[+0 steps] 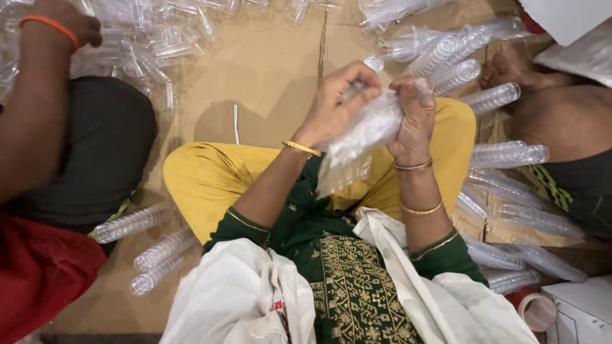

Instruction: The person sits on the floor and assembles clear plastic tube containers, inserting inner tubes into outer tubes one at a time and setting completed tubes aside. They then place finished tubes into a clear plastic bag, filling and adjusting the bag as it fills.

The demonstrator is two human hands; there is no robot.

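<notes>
Both my hands are raised over my lap and grip the top of a thin clear plastic bag (357,143) that holds a stack of clear plastic cups. My left hand (336,102) pinches the bag's mouth from the left. Fingers curled, my right hand (414,118) clutches it from the right. The bag hangs down between my forearms toward my yellow trousers and green embroidered top. Gold bangles sit on both wrists.
Several sleeves of stacked clear cups (507,154) lie on the brown cardboard floor (268,70) at my right, more cup stacks (137,222) at my left. Loose cups (150,35) pile at top left, where another person's hand (60,22) with an orange band reaches. Someone's foot (510,70) rests at upper right. A tape roll (537,311) sits at lower right.
</notes>
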